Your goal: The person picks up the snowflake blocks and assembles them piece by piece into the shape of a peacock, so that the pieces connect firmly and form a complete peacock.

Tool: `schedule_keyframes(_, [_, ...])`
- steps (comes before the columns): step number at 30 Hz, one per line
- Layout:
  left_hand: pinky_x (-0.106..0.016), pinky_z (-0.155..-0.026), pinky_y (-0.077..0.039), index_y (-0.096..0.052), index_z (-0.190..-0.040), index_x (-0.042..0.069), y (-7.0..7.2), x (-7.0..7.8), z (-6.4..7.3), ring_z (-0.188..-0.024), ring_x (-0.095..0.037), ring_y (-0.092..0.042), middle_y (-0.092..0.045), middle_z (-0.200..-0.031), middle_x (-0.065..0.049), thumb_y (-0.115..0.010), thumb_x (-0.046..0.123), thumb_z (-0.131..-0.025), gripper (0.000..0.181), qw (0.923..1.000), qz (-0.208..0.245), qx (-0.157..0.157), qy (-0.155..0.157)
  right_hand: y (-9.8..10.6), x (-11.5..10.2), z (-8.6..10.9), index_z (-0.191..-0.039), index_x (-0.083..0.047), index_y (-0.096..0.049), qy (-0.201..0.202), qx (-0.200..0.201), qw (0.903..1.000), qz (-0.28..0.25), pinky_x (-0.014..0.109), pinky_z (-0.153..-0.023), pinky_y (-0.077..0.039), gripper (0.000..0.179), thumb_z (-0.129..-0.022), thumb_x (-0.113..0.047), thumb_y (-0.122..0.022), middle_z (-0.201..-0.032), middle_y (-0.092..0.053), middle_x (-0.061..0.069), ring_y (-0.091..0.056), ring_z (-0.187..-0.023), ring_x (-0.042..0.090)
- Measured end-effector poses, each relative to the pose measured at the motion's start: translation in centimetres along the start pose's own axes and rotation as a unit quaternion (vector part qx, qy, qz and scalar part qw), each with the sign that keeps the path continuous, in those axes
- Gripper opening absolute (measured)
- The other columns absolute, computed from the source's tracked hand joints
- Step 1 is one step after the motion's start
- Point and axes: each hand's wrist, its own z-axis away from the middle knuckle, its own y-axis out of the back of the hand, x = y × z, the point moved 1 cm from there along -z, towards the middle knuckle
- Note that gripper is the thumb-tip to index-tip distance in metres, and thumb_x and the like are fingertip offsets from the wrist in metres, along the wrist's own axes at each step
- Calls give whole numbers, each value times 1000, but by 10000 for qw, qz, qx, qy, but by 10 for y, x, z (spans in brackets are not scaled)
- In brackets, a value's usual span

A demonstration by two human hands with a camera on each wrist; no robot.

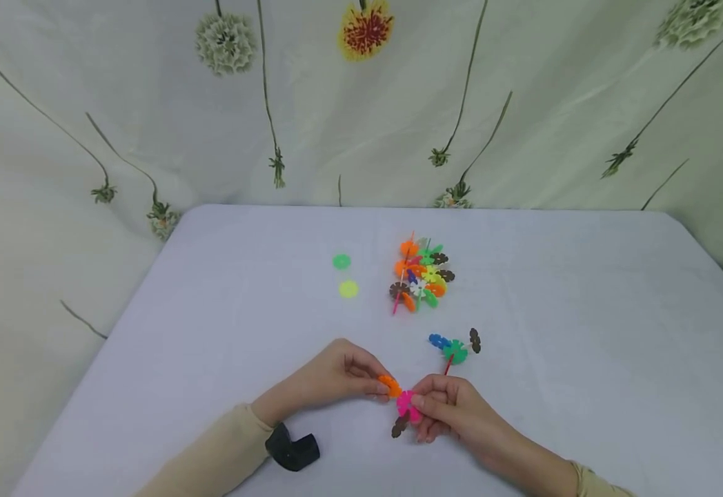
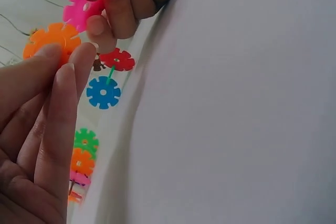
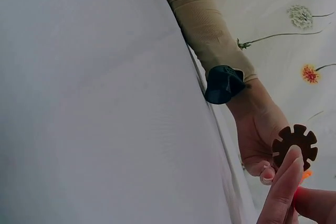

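Observation:
My left hand (image 1: 344, 378) pinches an orange notched plastic disc (image 1: 391, 385) between thumb and fingers. Facing it, my right hand (image 1: 461, 413) holds a pink notched disc (image 1: 406, 404) by its side. A brown disc (image 1: 401, 425) hangs edge-on from the pink one; the right wrist view shows the face of this brown disc (image 3: 296, 144). Orange and pink come together at their edges, but I cannot tell whether their notches are locked. Part of the pink disc is hidden behind the right fingers.
Just beyond the right hand lies a small piece with a green disc (image 1: 455, 352), blue and brown discs and a red part. Farther back sits a cluster of many-coloured joined discs (image 1: 420, 273). Left of it lie a loose green disc (image 1: 341, 261) and a yellow disc (image 1: 348, 288).

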Motion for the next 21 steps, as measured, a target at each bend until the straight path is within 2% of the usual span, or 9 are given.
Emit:
schedule_keyframes(6, [-34, -70, -55, -70, -94, -6, -1, 0, 0, -77, -21, -68, -70, -83, -6, -69, -1, -83, 13, 9995, -299, -46, -128, 2, 0, 0, -98, 2, -56, 33, -144, 9998, -125, 22, -60, -52, 15, -92, -12, -59, -77, -65, 5, -62, -62, 12])
schedule_keyframes(10, [-32, -67, -55, -72, -92, -3, -5, 0, 0, -73, -15, -68, -70, -80, 0, -70, 0, -82, 11, 9982, -578, -6, -186, 2, 0, 0, -97, 2, -56, -17, -90, 9999, -100, 21, -60, -52, 15, -92, -12, -60, -75, -65, 4, -62, -61, 12])
schedule_keyframes(13, [-29, -65, -55, -73, -90, -1, -8, -1, -1, -70, -9, -66, -70, -79, 4, -72, 3, -81, 10, 9944, -985, 20, -395, 1, 1, 0, -95, 2, -56, -41, 9, 10000, -7, 21, -58, -51, 14, -91, -11, -61, -73, -63, 4, -61, -59, 12])
schedule_keyframes(16, [-26, -63, -55, -73, -88, 1, -10, -3, -2, -68, -4, -65, -70, -78, 3, -73, 6, -80, 10, 9887, -1353, 38, -651, -1, 1, 0, -94, 2, -57, -11, 110, 9998, 141, 21, -56, -51, 12, -91, -9, -61, -71, -62, 5, -60, -57, 11])
schedule_keyframes(18, [-25, -63, -55, -73, -88, 0, -11, -4, -2, -69, -3, -64, -70, -78, -1, -73, 6, -79, 10, 9863, -1470, 131, -739, -1, 1, 0, -94, 3, -56, 15, 215, 9995, 210, 21, -56, -51, 13, -91, -8, -61, -71, -62, 5, -60, -56, 11])
schedule_keyframes(21, [-24, -64, -54, -73, -88, 1, -12, -4, -2, -71, -3, -64, -70, -80, -2, -75, 6, -78, 11, 9832, -1597, 473, -750, -2, 1, 0, -98, 5, -56, -48, 527, 9985, 109, 22, -60, -52, 18, -91, -11, -61, -73, -63, 6, -59, -60, 12])
